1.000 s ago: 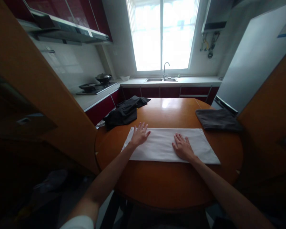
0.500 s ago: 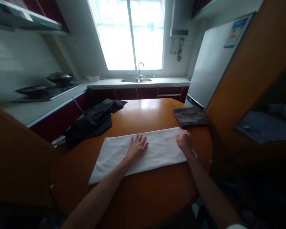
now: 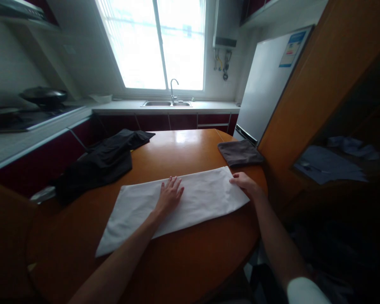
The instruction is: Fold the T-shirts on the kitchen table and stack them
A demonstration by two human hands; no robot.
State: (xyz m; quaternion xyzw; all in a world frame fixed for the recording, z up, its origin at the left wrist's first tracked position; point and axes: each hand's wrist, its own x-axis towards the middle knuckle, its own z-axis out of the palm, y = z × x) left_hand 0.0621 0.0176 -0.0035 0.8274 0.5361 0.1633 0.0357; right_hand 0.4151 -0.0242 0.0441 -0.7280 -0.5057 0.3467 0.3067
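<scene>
Item 1: white cloth point(image 3: 190, 200), folded long strip, lies flat across the round wooden table point(image 3: 183, 261), running from near-left edge to far-right edge.

Item 2: our left hand point(image 3: 169, 196), fully open, palm down, fingers spread, pressing on cloth approx. mid-strip; grips nothing.

Item 3: our right hand point(image 3: 245, 182), at cloth's right end, by its far corner. Fingers curled over the edge; we can't tell whether they pinch the fabric or only rest on it.

Surroundings:
- dark grey folded cloth point(image 3: 240, 152), far-right of table, just beyond the white cloth's right end, near right hand, not touching it.
- black garment point(image 3: 99, 164), crumpled, far-left of table, part hanging over the edge; close to white cloth's far side, apart from left hand.
- fridge point(image 3: 266, 88) and a wooden panel point(image 3: 304, 105) crowd the table's right side, tight beside our right arm.
- sink w/ tap point(image 3: 169, 101) under the window point(image 3: 155, 42), well beyond table.
- wok point(image 3: 44, 95) on stove, far left counter.
</scene>
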